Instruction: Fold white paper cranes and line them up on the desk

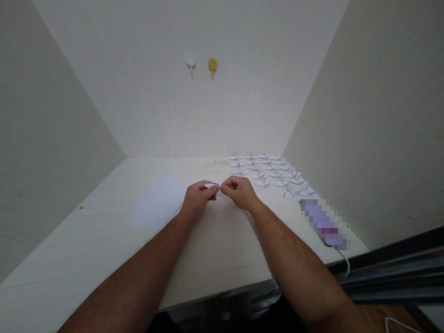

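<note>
A small piece of folded white paper (209,185) is held up above the table, mostly covered by fingers. My left hand (199,196) is closed on it, thumb on top. From the other side my right hand (240,190) pinches at the paper's right tip, its thumb and forefinger pressed together close to the left fingertips. How the paper is folded cannot be made out. Beyond my right hand stand several folded white paper cranes (262,183) in rows at the back right.
White paper sheets (157,199) lie left of my hands on the pale table (100,231). A phone-like device (322,224), blurred out, lies at the right edge with a white cable (347,266). Walls enclose three sides; white (190,60) and yellow hooks (212,64) hang at the back.
</note>
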Demonstrator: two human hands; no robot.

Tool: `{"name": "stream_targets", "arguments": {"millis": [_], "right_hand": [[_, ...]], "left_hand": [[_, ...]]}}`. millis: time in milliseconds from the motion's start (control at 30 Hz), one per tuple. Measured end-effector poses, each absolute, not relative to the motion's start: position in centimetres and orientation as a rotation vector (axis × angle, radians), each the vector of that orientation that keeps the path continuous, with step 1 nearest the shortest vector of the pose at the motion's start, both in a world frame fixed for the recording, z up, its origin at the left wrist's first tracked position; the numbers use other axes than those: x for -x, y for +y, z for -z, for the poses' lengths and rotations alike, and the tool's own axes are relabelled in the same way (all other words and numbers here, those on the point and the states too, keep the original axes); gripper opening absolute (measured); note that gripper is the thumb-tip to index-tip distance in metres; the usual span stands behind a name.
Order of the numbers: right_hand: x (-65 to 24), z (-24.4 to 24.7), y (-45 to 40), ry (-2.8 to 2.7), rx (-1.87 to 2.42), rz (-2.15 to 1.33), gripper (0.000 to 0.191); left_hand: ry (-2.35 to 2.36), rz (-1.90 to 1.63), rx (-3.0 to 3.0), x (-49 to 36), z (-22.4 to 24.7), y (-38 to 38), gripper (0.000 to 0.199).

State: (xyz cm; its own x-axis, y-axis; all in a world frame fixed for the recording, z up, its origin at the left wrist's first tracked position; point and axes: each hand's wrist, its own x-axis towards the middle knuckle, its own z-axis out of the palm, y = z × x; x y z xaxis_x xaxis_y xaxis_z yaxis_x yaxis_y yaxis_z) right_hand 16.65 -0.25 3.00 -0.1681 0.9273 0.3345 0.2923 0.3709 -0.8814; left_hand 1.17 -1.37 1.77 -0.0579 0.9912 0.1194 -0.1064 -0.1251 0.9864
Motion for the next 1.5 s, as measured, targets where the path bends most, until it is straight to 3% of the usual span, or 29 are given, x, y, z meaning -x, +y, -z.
{"name": "stream_targets", "arguments": {"millis": [300, 1500], "right_hand": [[-16.44, -3.2, -0.45, -1.644, 1.082, -0.89, 0.015], [-16.49, -2.62, 0.09, -1.532, 1.016, -0.984, 0.017]], "left_hand": [[1.024, -1.416, -1.007, -1.75, -2.45, -1.82, 0.017], [1.025, -1.476, -1.106, -1.27, -2.43, -1.74, 0.03]]}}
